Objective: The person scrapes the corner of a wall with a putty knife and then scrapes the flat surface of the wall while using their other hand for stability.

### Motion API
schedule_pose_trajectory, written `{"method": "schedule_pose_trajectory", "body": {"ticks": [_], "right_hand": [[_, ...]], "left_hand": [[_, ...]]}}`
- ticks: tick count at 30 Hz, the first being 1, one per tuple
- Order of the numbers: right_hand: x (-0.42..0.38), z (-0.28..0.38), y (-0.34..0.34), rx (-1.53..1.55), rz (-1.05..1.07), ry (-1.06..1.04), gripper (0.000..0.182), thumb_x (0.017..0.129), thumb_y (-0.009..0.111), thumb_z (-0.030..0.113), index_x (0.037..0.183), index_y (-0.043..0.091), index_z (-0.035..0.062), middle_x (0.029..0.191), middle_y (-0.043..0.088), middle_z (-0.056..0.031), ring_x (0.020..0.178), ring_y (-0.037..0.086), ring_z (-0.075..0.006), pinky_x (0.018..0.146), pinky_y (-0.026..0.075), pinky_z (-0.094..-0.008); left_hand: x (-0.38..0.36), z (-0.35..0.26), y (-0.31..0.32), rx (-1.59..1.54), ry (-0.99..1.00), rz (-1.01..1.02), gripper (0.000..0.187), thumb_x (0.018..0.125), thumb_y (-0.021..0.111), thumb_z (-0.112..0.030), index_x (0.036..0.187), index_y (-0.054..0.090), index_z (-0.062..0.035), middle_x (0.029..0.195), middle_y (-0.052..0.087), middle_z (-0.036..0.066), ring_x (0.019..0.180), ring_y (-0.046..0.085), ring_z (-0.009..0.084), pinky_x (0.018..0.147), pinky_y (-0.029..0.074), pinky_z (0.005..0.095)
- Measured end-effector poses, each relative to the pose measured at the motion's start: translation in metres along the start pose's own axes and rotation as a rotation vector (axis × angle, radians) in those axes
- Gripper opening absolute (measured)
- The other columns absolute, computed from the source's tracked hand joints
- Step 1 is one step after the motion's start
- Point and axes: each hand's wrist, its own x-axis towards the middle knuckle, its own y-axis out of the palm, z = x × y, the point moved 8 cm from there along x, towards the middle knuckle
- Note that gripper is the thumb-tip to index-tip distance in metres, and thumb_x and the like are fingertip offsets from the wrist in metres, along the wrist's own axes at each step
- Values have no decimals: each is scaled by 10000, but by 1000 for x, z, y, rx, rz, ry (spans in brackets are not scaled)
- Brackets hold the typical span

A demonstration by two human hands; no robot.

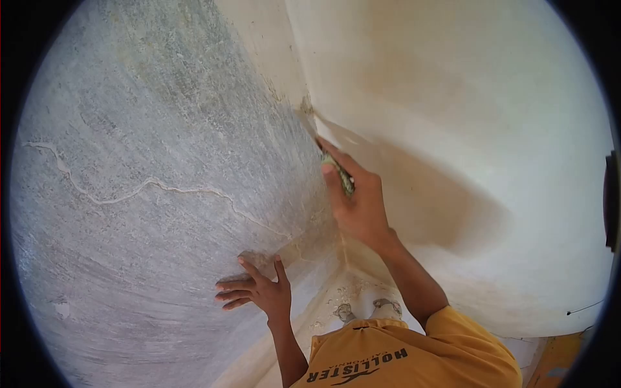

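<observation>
My right hand [360,197] is wrapped round the patterned green handle of a scraper [308,121]. The blade is pressed into the corner where the grey, scraped wall [149,123] meets the cream wall [453,77]. Brownish, rough patches mark the corner just above the blade. Lower down, my left hand [264,290] lies against the grey wall with its fingers spread and nothing in it. A long pale crack [152,183] runs across that wall above my left hand.
Bits of debris lie on the floor [336,291] around my feet [386,305] at the foot of the corner. A dark object [610,200] sticks out at the far right edge. Something orange [557,359] stands at the lower right.
</observation>
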Motion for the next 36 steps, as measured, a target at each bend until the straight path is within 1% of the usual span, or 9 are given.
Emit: {"method": "schedule_pose_trajectory", "body": {"ticks": [5, 8, 14, 18, 21, 24, 27, 33, 36], "right_hand": [[12, 1, -10, 3, 2, 62, 389, 1059, 609, 194, 1420, 630, 52, 1182, 751, -208, 688, 635, -217, 731, 542, -323], [-7, -2, -2, -82, -12, -119, 388, 1055, 611, 192, 1414, 629, 47, 1166, 745, -218, 760, 698, -275, 762, 546, -351], [-1, 2, -5, -52, 12, -99, 391, 1062, 597, 217, 1408, 628, 36, 1175, 729, -235, 965, 743, -379, 858, 548, -358], [4, 2, -9, -9, 125, 157, 380, 1045, 608, 157, 1401, 631, 25, 1224, 715, -247, 1106, 715, -401, 926, 546, -361], [4, 4, -9, -43, 38, -119, 378, 1037, 608, 129, 1397, 630, 15, 1214, 720, -244, 1086, 723, -393, 917, 553, -363], [-9, 0, -1, -20, 32, -115, 376, 1059, 598, 149, 1417, 627, 41, 1255, 729, -210, 1080, 746, -324, 937, 534, -341], [14, 3, -6, -18, 84, 47, 379, 1047, 604, 113, 1415, 626, 26, 1272, 725, -203, 1195, 711, -332, 1000, 523, -352], [-7, -4, -1, -5, 59, -159, 395, 1015, 612, 46, 1406, 609, -12, 1229, 722, -233, 1104, 723, -379, 945, 556, -366], [17, -2, -10, 43, 57, -63, 398, 1009, 611, 25, 1404, 611, -16, 1248, 720, -226, 1139, 717, -366, 974, 546, -366]], "left_hand": [[-13, -9, -2, 42, -10, 13, 1061, 954, 592, -699, 1702, 58, -169, 1560, -341, 449, 1358, -411, 680, 908, -204, 896], [-13, -4, 0, 47, -12, 26, 1058, 953, 594, -697, 1702, 67, -167, 1562, -341, 448, 1359, -408, 683, 904, -207, 895], [-8, -3, 0, 38, -2, 27, 1053, 948, 607, -690, 1701, 86, -169, 1557, -339, 456, 1354, -410, 687, 896, -203, 900], [-7, 0, 2, 54, -9, 8, 1047, 952, 606, -684, 1701, 83, -172, 1558, -325, 464, 1359, -408, 683, 912, -200, 896], [-6, -2, 0, 40, -4, 5, 1043, 957, 611, -669, 1702, 73, -174, 1556, -317, 471, 1359, -415, 677, 906, -211, 891], [1, -3, -2, 23, 4, -10, 1040, 961, 619, -648, 1704, 60, -182, 1550, -316, 480, 1355, -425, 670, 880, -232, 889], [-1, -1, -1, 52, 3, -15, 1040, 964, 603, -660, 1704, 48, -184, 1550, -311, 482, 1360, -416, 672, 892, -233, 885], [2, -3, -3, 71, 5, -25, 1058, 966, 596, -663, 1702, 26, -160, 1553, -300, 486, 1361, -411, 676, 908, -232, 880], [1, -5, -5, 75, -1, -18, 1066, 968, 598, -657, 1700, 20, -140, 1553, -299, 488, 1360, -413, 676, 915, -229, 877]]}}
